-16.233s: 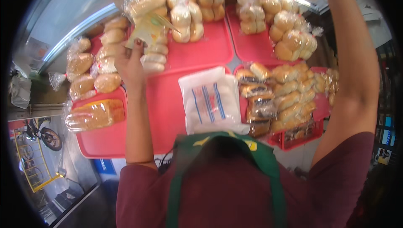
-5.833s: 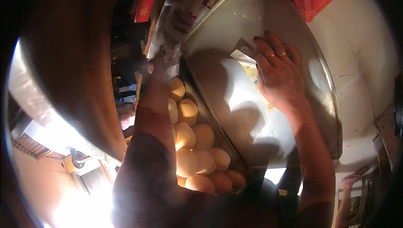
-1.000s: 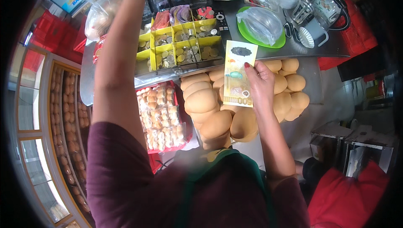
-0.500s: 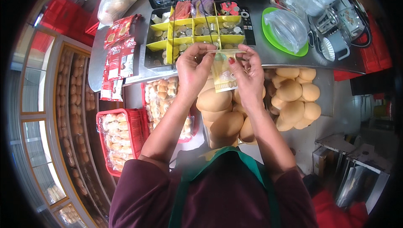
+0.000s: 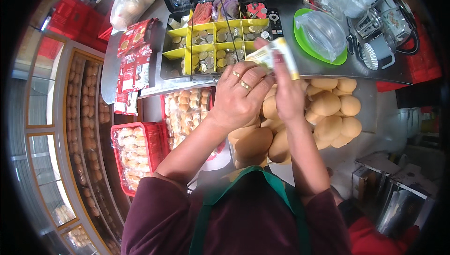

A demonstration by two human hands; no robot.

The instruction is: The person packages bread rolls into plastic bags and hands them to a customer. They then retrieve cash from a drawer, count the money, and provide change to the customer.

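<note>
1. Bread rows (image 5: pixel 89 107), on shelves; far left of the fingers of the left hand (image 5: pixel 239 101).
2. Clear plastic bag (image 5: pixel 133 4), filled; beyond those fingers, to the left.
3. Red sachets (image 5: pixel 133 74), overlapping; left of the same fingers, on the edge of the tabletop (image 5: pixel 323 70).
4. Red basket (image 5: pixel 153 144) of wrapped bread; left of the fingers, nearer the body.
5. Wrapped rolls (image 5: pixel 185 109); left of the fingers, below tabletop level.
6. Black box with yellow dividers (image 5: pixel 188 60), holding coins (image 5: pixel 202 60); just beyond the left fingers.
7. Left hand, two rings (image 5: pixel 245 85): fingers bent and close together, tips hidden beside the right hand (image 5: pixel 288 96); whether they grip anything cannot be told.
8. Banknote (image 5: pixel 288 57), yellow and white; between the right hand's thumb and fingers, above the tabletop's near edge.
9. Right hand: thumb and fingers closed in a pinch on the banknote.
10. Brown bread pile (image 5: pixel 324 102); below and right of the right fingers.
11. Green plate (image 5: pixel 336 60) bearing a plastic bag (image 5: pixel 321 34); right of the right fingers.
12. Grey mug (image 5: pixel 382 48); farther right of them.
</note>
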